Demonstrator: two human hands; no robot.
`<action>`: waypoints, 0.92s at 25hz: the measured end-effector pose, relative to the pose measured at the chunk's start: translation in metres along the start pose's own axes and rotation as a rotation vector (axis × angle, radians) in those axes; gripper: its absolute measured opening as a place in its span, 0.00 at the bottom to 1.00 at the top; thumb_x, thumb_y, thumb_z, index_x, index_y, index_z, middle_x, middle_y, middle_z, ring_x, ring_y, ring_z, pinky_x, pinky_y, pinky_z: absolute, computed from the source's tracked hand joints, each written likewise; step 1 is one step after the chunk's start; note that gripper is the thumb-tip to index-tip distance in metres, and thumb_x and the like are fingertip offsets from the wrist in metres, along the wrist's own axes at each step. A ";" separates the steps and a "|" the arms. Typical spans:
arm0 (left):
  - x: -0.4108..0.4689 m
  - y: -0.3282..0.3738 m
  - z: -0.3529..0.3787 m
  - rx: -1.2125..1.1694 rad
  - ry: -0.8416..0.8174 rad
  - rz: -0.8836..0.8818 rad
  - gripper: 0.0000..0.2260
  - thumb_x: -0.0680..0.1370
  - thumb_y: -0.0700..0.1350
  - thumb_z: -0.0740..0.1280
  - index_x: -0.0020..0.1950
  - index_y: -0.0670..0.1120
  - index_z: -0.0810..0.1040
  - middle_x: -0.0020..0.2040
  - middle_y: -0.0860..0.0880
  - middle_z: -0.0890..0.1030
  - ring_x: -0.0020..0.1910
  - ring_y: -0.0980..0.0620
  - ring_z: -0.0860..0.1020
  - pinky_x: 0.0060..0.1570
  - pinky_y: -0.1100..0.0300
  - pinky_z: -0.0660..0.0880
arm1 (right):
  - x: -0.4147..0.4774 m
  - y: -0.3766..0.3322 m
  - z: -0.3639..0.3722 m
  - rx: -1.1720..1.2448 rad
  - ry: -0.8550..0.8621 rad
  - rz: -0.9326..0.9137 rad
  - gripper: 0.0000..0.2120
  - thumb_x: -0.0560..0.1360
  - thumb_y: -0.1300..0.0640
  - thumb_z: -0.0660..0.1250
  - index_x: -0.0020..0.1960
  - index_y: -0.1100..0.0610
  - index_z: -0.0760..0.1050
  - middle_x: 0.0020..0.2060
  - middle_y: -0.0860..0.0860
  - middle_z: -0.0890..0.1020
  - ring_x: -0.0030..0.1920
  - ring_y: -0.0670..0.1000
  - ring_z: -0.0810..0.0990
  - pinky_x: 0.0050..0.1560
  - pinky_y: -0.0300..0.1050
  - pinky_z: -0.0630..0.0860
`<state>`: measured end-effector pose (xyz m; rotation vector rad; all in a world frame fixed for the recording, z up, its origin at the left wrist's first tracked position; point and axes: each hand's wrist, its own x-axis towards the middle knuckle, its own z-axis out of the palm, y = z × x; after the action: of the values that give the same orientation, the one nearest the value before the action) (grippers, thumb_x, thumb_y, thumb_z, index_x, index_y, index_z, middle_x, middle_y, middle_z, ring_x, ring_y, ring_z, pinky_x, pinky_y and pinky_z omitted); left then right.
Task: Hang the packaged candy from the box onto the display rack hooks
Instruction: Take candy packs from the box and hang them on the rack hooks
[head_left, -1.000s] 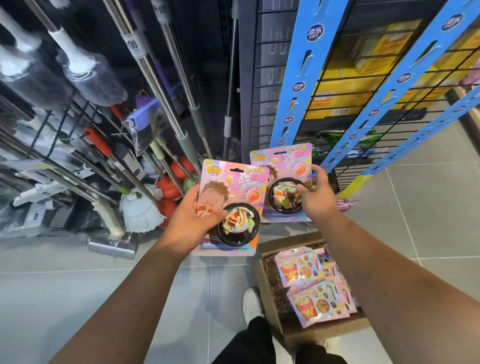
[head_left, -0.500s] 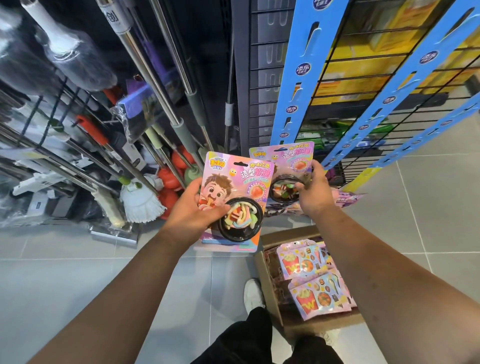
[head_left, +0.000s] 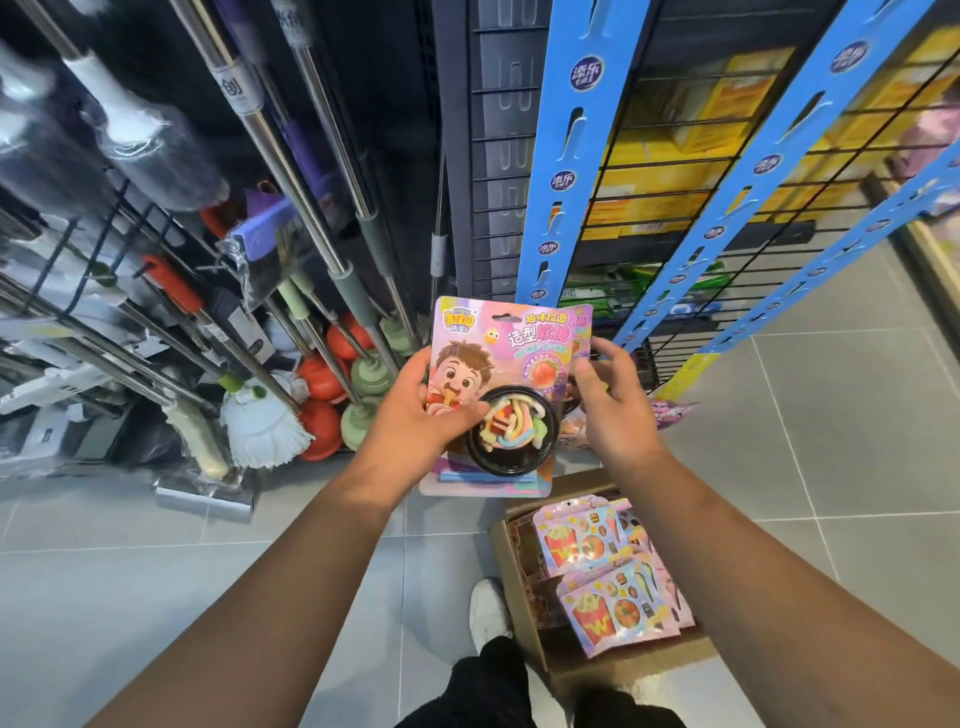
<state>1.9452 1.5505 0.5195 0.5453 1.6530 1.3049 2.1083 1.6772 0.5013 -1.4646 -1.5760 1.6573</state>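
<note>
In front of the blue hanging strip, a candy pack is held upright in the left hand, with the thumb laid across its printed face. Its long axis is vertical and its hang hole is uppermost, near the strip's lower end. A second pack is gripped at its right edge by the right hand and is now almost hidden behind the first; half a second ago the two were held side by side. The wire rack stands just beyond, and open tiled floor is seen to the right. Below the hands, the cardboard box lies on the floor with more packs inside. The left side is crowded by mop handles.
</note>
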 end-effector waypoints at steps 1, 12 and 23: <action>0.000 0.003 0.006 -0.014 -0.006 0.020 0.25 0.73 0.33 0.74 0.61 0.57 0.74 0.52 0.52 0.86 0.54 0.52 0.84 0.55 0.55 0.81 | -0.008 -0.004 0.000 0.036 -0.031 -0.023 0.18 0.80 0.47 0.63 0.69 0.44 0.67 0.60 0.47 0.79 0.61 0.49 0.79 0.65 0.54 0.75; 0.014 0.025 0.034 0.069 0.032 0.195 0.35 0.71 0.39 0.77 0.69 0.64 0.66 0.55 0.49 0.85 0.54 0.54 0.84 0.60 0.47 0.79 | -0.010 -0.043 -0.025 -0.004 -0.018 -0.179 0.24 0.74 0.58 0.74 0.64 0.41 0.69 0.51 0.50 0.83 0.53 0.49 0.83 0.60 0.57 0.78; 0.028 0.028 0.040 0.457 0.111 0.138 0.37 0.73 0.51 0.76 0.77 0.58 0.61 0.42 0.60 0.79 0.42 0.58 0.81 0.40 0.67 0.73 | 0.017 -0.039 -0.021 -0.138 -0.022 -0.182 0.25 0.76 0.60 0.72 0.70 0.46 0.71 0.45 0.43 0.81 0.50 0.45 0.82 0.58 0.53 0.79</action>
<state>1.9609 1.6019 0.5345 0.8836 2.0512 1.0663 2.1073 1.7117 0.5335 -1.3275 -1.8094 1.4924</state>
